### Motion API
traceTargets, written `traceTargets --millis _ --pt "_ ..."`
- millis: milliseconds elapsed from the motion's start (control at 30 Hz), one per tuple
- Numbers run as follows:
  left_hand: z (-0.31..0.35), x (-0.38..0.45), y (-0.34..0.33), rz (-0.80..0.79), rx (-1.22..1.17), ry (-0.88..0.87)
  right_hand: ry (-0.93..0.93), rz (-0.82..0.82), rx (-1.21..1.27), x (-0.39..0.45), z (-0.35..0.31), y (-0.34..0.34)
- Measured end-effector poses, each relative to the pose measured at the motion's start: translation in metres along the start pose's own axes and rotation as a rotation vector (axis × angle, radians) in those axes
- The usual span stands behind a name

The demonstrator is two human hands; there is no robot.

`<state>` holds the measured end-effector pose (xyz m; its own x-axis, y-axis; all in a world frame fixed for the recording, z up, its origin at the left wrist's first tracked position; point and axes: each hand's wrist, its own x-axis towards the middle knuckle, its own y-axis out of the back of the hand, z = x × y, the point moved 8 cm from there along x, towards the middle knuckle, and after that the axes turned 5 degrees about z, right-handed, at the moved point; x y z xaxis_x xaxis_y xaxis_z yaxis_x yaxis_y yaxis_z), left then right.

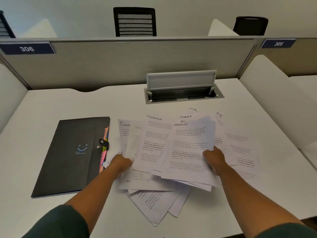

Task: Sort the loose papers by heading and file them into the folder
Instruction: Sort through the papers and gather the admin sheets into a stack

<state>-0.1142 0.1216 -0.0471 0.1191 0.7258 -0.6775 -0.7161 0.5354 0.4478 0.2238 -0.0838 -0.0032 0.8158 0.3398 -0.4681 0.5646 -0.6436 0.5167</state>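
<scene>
Left hand [122, 163] gripped the paper pile's left edge; black folder [72, 155] lay closed far left, coloured tabs showing; loose papers [171, 152] fanned mid-desk, headed FINANCE, ADMIN, HR; right hand [214, 159] pinched the ADMIN sheet [190, 145].

A fanned heap of white printed papers [171, 152] is gripped at its edges by both hands, left [122, 163] and right [214, 160]. Left of the heap, a closed black snap-buttoned folder [72, 155] is laid flat on the white tabletop [51, 103].
</scene>
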Motion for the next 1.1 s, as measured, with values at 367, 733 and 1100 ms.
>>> traceTargets --millis 367,733,1100 --pt "-0.016 -0.019 -0.016 -0.288 0.368 -0.049 -0.002 -0.07 0.004 -0.015 0.006 -0.031" --pt "0.031 -0.019 -0.008 0.195 -0.001 -0.21 0.013 -0.322 -0.011 0.0 0.005 -0.041" --pt "0.023 -0.032 -0.059 -0.212 -0.397 -0.143 -0.009 -0.607 0.015 -0.005 -0.004 -0.082"
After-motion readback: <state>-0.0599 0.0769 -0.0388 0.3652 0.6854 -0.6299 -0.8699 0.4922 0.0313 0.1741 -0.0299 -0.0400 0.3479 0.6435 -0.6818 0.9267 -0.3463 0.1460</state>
